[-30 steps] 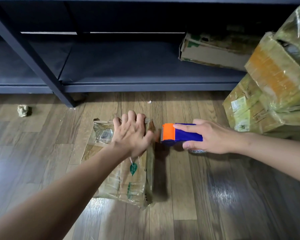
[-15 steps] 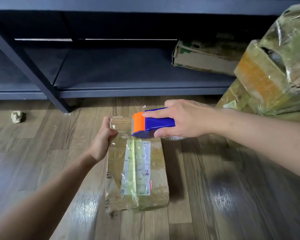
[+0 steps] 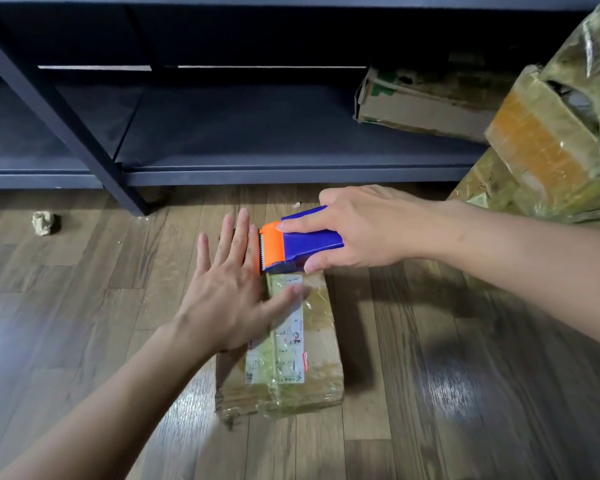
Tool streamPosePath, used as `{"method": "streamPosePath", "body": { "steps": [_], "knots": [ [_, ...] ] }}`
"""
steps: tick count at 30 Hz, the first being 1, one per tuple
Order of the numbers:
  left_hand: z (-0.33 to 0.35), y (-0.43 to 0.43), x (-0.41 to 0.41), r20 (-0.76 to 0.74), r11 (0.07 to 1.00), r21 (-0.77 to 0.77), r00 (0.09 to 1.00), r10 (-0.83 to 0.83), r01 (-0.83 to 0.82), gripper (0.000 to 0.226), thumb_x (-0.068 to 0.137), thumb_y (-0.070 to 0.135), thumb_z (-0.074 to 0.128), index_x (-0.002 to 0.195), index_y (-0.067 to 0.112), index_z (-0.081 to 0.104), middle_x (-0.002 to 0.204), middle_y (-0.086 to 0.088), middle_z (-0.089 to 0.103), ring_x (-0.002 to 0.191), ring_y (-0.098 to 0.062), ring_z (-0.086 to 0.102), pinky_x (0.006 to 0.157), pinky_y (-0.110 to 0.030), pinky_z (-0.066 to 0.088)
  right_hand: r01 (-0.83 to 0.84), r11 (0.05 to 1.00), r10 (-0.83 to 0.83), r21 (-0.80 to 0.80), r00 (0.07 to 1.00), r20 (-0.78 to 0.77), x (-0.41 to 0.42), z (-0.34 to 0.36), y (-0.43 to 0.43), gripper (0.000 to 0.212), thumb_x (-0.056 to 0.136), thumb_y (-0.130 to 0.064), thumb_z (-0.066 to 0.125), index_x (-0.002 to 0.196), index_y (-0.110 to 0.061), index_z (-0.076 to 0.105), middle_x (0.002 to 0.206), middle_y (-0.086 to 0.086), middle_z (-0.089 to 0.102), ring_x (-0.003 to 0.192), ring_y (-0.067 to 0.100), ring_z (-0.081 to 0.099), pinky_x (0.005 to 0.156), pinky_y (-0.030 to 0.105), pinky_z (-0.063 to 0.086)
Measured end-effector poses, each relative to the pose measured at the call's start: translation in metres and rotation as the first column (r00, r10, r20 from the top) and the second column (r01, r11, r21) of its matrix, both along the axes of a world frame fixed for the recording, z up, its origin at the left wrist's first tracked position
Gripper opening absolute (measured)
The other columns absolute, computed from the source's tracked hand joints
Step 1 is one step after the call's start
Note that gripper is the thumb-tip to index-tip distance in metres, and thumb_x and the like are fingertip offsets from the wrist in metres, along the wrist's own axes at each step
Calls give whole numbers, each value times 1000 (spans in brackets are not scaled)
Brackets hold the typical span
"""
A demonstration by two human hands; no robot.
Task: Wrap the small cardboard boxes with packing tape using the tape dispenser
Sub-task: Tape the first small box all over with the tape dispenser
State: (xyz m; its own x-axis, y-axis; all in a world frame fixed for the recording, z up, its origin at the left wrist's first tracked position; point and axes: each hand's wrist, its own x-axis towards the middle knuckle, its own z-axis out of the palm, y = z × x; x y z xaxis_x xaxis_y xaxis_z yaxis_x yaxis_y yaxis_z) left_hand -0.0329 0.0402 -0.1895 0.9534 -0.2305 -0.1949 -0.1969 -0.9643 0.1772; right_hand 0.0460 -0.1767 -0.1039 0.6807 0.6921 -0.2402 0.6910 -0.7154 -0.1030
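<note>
The small box lay on the wood floor, shiny with tape. The left hand was flat over its 10 o'clock corner, fingers straight and spread. The right hand gripped the blue and orange tape dispenser at the box's 12 o'clock end.

Dark grey metal shelving unit runs across the top, with one slanted post reaching the floor left of centre. Brown wood-plank laminate floor, glossy with glare patches. Small beige crumpled paper wad lies far left near the shelf front; tiny white scrap by the shelf edge.
</note>
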Motion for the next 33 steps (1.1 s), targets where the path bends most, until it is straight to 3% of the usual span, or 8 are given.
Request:
{"method": "streamPosePath", "body": {
  "steps": [3, 7, 10, 13, 16, 25, 29, 33],
  "knots": [
    [-4, -6, 0, -9, 997, 51, 998, 64, -64, 132, 66, 105, -3, 158, 13, -26, 163, -9, -38, 149, -25, -39, 126, -59, -7, -13, 1000, 13, -24, 1000, 18, 0, 1, 5, 68, 87, -78, 43, 149, -58, 24, 89, -10, 37, 70, 9, 39, 59, 29, 28],
    [-3, -1, 5, -10, 995, 85, 999, 47, -46, 136, 63, 105, -7, 160, 12, -21, 167, -10, -31, 151, -27, -34, 125, -62, -6, -29, 998, 32, -49, 998, 54, 1, 5, 14, 66, 88, -78, 43, 149, -59, 25, 87, -10, 34, 73, 12, 41, 56, 29, 27],
    [2, -2, 18, 51, 993, 99, 997, 53, -58, 137, 65, 106, 0, 163, 10, 2, 167, -12, 18, 158, -33, 5, 124, -66, -4, -3, 999, 5, -42, 998, 55, 5, 6, 14, 66, 87, -79, 43, 148, -58, 28, 86, -11, 34, 74, 13, 43, 61, 32, 32],
    [-1, -1, 29, 136, 997, 18, 988, 67, -70, 128, 65, 107, 12, 155, 17, 29, 132, -7, 47, 133, -34, 40, 121, -68, 13, 36, 999, -35, -19, 999, 29, 9, 4, 9, 67, 86, -80, 43, 147, -60, 27, 85, -13, 35, 73, 11, 44, 62, 33, 34],
    [-7, 5, 32, 188, 1000, 18, 982, 14, -18, 125, 67, 106, 12, 149, 15, 40, 120, -9, 51, 117, -35, 48, 112, -66, 30, 26, 1000, -26, -10, 999, 22, 8, 1, 8, 67, 86, -80, 43, 147, -60, 27, 86, -13, 37, 70, 7, 41, 61, 32, 33],
    [-10, 9, 24, 207, 998, 64, 978, -3, -11, 117, 72, 104, 16, 139, 13, 43, 129, -12, 53, 126, -36, 47, 114, -68, 29, -24, 999, 25, -33, 999, 21, 0, 3, -9, 68, 86, -80, 40, 149, -60, 21, 85, -15, 34, 67, 4, 38, 56, 18, 25],
    [-12, 10, 25, 215, 998, 58, 977, -8, -5, 115, 71, 105, 19, 136, 14, 44, 124, -10, 52, 124, -34, 46, 111, -66, 33, 14, 999, -15, -41, 1000, -25, 3, 7, -35, 70, 83, -82, 37, 148, -62, 19, 88, -13, 42, 72, 5, 44, 57, 19, 26],
    [-11, 11, 27, 197, 997, 71, 980, -4, -11, 120, 70, 105, 17, 146, 14, 37, 130, -9, 49, 129, -33, 43, 114, -64, 29, 24, 999, -25, -49, 999, -30, 5, 5, -48, 74, 78, -85, 32, 148, -63, 16, 90, -14, 45, 73, 6, 47, 57, 18, 27]
  ]
}}
